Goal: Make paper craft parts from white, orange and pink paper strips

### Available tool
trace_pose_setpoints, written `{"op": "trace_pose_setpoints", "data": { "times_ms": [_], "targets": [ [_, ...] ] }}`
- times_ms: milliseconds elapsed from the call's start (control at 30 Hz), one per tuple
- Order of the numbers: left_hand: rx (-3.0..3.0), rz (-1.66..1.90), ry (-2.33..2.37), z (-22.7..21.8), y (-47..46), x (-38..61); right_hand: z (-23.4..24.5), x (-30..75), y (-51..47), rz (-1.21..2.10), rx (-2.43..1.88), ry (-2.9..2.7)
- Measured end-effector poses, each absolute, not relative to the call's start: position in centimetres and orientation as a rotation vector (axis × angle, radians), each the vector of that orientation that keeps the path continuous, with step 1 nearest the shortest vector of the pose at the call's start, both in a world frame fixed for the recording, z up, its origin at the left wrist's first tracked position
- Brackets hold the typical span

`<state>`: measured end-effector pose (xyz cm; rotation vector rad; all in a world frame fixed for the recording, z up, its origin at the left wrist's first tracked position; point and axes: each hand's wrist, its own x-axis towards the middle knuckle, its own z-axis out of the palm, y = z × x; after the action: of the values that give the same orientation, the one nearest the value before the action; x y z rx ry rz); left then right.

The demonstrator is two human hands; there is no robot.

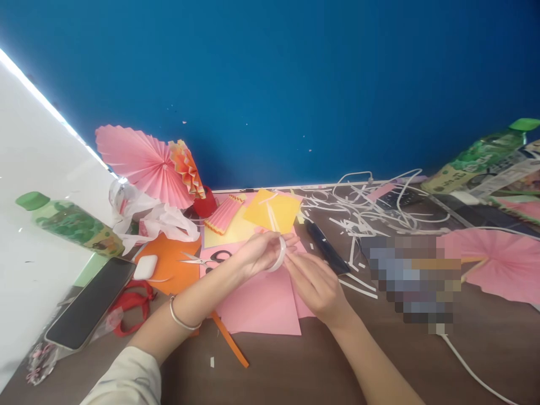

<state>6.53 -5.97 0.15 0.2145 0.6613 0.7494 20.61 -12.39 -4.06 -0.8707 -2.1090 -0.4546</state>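
Observation:
My left hand is closed around a roll of clear tape, held just above the pink paper sheets. My right hand is beside it, its fingertips pinched at the edge of the roll; what they hold is too small to see. Under and behind the hands lie a yellow sheet and a folded pink accordion strip. Scissors rest on the paper to the left of my left hand.
A pink paper fan and an orange fan stand at the back left. A phone, white earbud case, orange sheet, green bottles, white paper scraps and another pink fan surround the work.

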Motion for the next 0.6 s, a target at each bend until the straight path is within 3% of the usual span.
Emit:
{"op": "trace_pose_setpoints", "data": {
  "times_ms": [600],
  "targets": [
    [0.378, 0.666, 0.754, -0.49, -5.54, 5.98, -4.45, 19.91, -12.4, -0.58, -0.931, -2.029]
  ]
}}
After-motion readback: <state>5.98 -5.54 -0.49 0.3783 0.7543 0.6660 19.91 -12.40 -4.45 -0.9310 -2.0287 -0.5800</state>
